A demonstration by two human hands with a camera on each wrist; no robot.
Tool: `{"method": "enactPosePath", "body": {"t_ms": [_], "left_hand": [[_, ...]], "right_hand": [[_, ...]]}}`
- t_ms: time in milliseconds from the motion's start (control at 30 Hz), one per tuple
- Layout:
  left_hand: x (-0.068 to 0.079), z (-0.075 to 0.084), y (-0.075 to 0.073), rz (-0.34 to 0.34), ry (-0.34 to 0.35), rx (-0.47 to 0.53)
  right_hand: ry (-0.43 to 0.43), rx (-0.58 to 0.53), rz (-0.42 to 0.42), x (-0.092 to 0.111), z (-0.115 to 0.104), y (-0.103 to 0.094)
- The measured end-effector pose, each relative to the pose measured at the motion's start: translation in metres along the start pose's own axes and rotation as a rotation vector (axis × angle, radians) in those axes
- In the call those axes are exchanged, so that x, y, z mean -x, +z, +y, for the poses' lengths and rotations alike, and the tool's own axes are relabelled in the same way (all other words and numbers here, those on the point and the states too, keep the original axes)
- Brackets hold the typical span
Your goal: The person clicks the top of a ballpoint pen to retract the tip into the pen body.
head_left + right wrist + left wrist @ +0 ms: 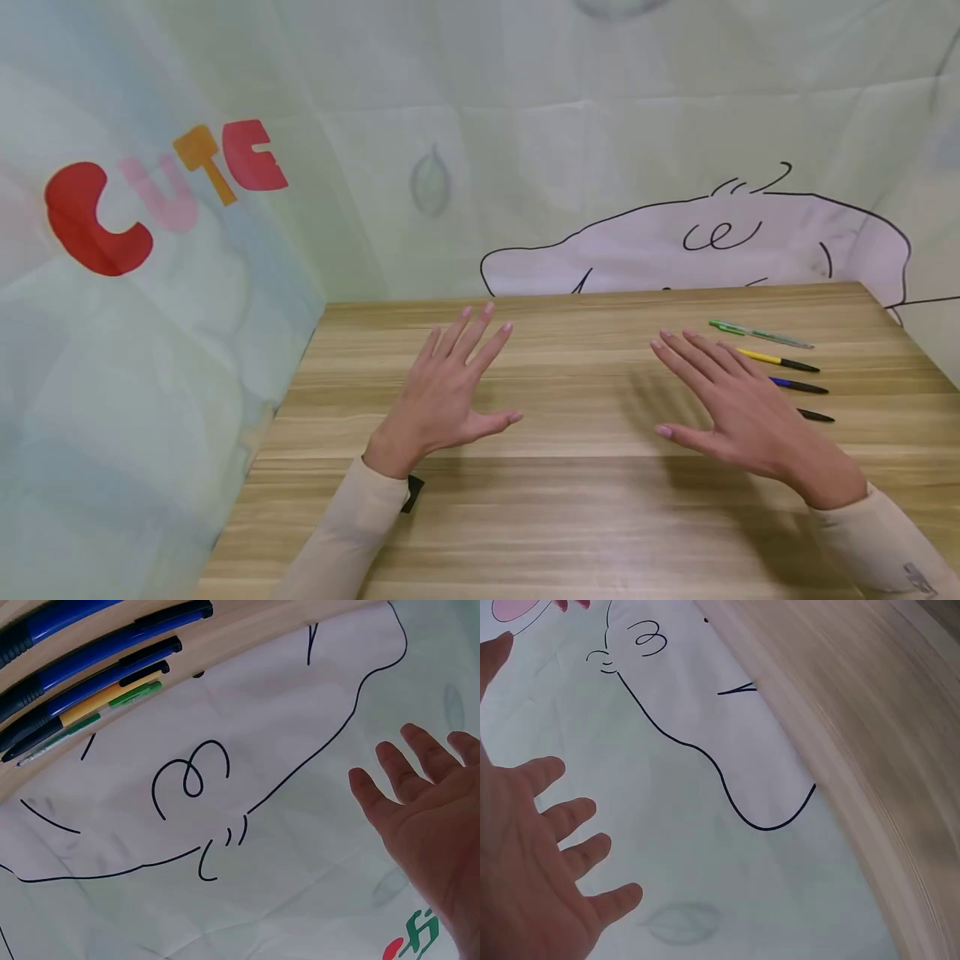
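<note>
Wooden tabletop below; over it the left hand and right hand both spread, holding nothing; the right is nearer the pens, which lie to its outer side, partly hidden by it, long axes running roughly left to right; the green pen lies farthest back.

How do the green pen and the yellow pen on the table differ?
The green pen has a green clip and a pale, clear-looking barrel; the yellow pen has a yellow barrel with black parts. In the head view, the green pen shows whole, while the yellow pen is partly hidden behind the right hand. Both lie on the table, nearly parallel.
</note>
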State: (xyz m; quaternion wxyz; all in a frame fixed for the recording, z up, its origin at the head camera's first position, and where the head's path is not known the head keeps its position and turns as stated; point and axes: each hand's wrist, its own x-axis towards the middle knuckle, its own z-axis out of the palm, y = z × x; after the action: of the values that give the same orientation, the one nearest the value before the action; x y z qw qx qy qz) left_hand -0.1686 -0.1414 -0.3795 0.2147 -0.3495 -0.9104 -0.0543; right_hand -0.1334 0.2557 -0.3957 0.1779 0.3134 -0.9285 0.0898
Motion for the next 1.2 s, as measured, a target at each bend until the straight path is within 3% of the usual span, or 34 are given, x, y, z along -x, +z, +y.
{"method": "enactPosePath", "body": {"t_ms": [167,467,800,967,1200], "left_hand": [[-0.001,0.000,0.002,0.056,0.060,0.025],[-0.002,-0.001,0.001,0.077,0.111,0.149],[-0.002,-0.005,-0.002,-0.012,0.036,0.387],[-0.001,-0.007,-0.001,-0.047,0.004,0.464],[-0.001,-0.007,-0.004,-0.080,-0.035,0.539]], "right_hand": [[0.049,-0.032,-0.015,0.004,0.000,-0.002],[0.174,-0.182,-0.047,0.009,0.000,-0.009],[0.197,-0.370,0.007,0.010,0.007,-0.012],[0.190,-0.489,0.044,0.010,0.015,-0.012],[0.203,-0.561,0.065,0.011,0.026,-0.009]]}}
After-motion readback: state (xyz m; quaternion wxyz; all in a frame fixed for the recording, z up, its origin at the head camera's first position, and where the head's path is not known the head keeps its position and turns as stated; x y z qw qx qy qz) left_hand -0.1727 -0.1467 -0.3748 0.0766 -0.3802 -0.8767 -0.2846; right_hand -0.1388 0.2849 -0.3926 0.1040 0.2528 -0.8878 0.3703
